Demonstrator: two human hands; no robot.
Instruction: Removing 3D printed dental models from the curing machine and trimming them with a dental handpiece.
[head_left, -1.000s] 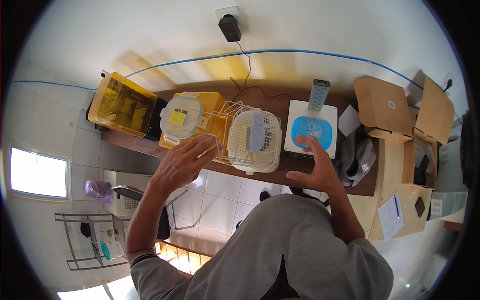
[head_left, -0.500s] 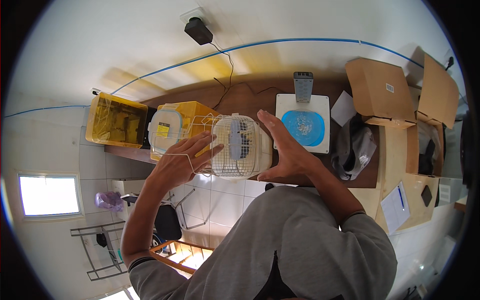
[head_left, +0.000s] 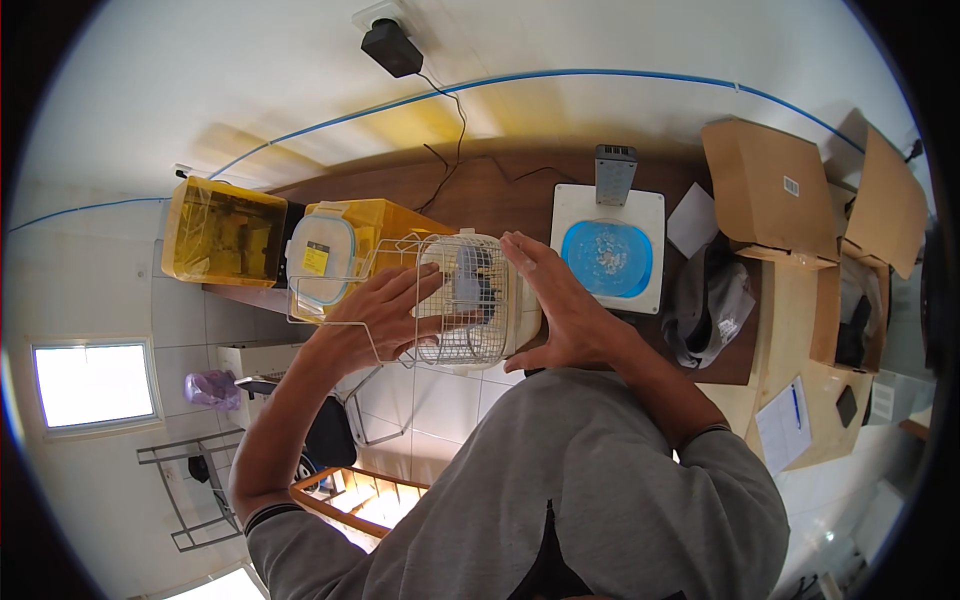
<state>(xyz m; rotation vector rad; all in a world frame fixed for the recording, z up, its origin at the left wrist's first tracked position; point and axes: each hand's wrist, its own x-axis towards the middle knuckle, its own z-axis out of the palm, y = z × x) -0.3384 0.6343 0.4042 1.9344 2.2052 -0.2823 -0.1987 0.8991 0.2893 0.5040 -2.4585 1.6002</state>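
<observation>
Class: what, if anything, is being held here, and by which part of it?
The wire basket lies between the left hand, spread at its left side, and the right hand, spread at its right end; whether either grips it cannot be told.

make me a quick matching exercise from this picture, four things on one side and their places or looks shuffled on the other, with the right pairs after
Things
1. wire basket
2. black adapter
3. pen
4. pale lid

Places or looks
A. lying on a paper sheet
B. bears a yellow label
C. nearest the left hand and right hand
D. at the wall socket

Right pairs: 1-C, 2-D, 3-A, 4-B
</observation>
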